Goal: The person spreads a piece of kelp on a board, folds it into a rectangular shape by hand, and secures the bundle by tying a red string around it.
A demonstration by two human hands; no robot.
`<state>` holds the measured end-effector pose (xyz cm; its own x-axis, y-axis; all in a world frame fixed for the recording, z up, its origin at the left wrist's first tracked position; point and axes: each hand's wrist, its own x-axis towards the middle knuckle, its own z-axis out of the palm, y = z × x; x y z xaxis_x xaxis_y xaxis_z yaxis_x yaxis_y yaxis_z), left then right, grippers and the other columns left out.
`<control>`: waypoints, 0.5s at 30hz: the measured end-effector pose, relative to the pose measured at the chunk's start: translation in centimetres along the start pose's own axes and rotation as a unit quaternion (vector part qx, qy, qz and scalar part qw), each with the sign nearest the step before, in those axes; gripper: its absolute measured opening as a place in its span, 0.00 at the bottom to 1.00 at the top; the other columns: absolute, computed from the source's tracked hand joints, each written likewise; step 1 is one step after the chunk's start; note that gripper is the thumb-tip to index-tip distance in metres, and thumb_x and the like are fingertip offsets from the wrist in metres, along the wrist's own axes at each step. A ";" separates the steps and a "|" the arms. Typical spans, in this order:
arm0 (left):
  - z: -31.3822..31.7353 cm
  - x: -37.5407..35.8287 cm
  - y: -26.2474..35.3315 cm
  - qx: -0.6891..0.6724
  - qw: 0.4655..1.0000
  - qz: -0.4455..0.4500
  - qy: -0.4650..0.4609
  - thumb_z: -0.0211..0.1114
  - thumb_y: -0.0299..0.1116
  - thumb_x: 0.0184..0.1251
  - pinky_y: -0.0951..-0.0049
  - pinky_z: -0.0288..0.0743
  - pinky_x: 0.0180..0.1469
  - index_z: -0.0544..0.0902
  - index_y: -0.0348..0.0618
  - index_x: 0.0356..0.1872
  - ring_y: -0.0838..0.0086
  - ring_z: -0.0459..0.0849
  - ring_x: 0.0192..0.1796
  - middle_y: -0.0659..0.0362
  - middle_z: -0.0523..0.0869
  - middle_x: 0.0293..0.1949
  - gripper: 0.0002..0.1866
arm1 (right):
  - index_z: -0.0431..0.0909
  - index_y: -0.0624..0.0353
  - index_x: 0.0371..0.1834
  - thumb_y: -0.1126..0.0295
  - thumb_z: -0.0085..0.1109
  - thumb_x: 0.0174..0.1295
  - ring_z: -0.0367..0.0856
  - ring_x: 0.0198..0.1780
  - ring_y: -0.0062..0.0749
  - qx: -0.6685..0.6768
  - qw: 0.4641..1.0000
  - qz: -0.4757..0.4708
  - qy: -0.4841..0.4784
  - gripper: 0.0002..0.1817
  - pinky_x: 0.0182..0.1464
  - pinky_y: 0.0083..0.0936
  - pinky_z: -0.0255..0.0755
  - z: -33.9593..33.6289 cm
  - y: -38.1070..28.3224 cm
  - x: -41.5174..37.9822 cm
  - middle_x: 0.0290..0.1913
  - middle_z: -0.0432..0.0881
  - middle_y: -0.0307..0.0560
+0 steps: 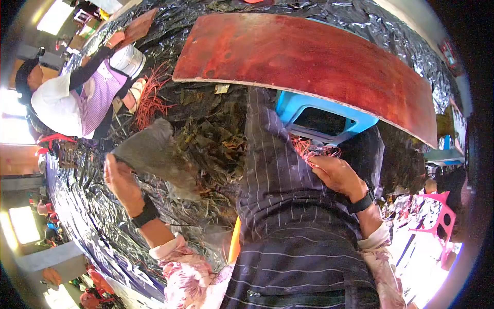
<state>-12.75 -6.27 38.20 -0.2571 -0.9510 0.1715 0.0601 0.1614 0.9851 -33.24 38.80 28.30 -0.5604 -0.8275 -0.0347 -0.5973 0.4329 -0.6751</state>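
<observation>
My left hand (122, 188), with a dark band at its wrist, is raised on the left. Its fingers are closed at the edge of a limp, dark grey sheet (154, 152), blurred, whose material I cannot make out. The sheet hangs over a heap of dark green-brown leafy pieces (216, 149) on the ground. My right hand (339, 176) is closed on a bunch of thin red and pale strings (309, 147) over my striped apron (278, 175). Just beyond it stands a blue plastic stool (355, 122), partly under a long reddish board (303, 56).
Crinkled black plastic sheeting (206, 31) covers the ground. At the left, a person (77, 98) in a white top holds a brown board (139, 28) near a white bucket (128, 62) and a pile of red strings (152, 100). A pink stool (442, 221) stands at the right.
</observation>
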 end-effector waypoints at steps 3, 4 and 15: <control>1.1 1.5 3.8 -0.021 0.999 0.001 -0.037 0.61 0.47 0.73 0.83 0.62 0.28 0.77 0.48 0.25 0.83 0.73 0.25 0.66 0.78 0.23 0.18 | 0.80 0.61 0.51 0.69 0.60 0.63 0.82 0.47 0.54 0.046 0.999 0.004 0.012 0.14 0.49 0.42 0.77 -0.4 -0.2 0.4 0.43 0.84 0.57; 1.4 1.9 4.2 -0.054 0.997 0.008 -0.051 0.61 0.47 0.74 0.82 0.63 0.29 0.79 0.46 0.31 0.83 0.75 0.28 0.66 0.81 0.27 0.16 | 0.80 0.61 0.51 0.69 0.60 0.63 0.82 0.47 0.54 0.048 0.999 0.003 0.018 0.14 0.49 0.42 0.77 -0.5 -0.3 0.6 0.43 0.84 0.57; 9.0 0.3 7.7 -0.231 0.964 0.005 -0.129 0.52 0.39 0.79 0.76 0.77 0.48 0.80 0.42 0.50 0.75 0.85 0.48 0.57 0.87 0.46 0.14 | 0.67 0.65 0.67 0.56 0.64 0.62 0.80 0.56 0.55 0.212 0.968 -0.122 0.055 0.35 0.59 0.39 0.75 -0.7 -7.3 9.5 0.57 0.80 0.62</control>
<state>-21.09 -2.91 46.00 -0.4816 -0.8436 0.2373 0.4721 -0.0216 0.8813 -34.59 28.05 33.45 -0.5033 -0.8339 0.2263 -0.4437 0.0247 -0.8958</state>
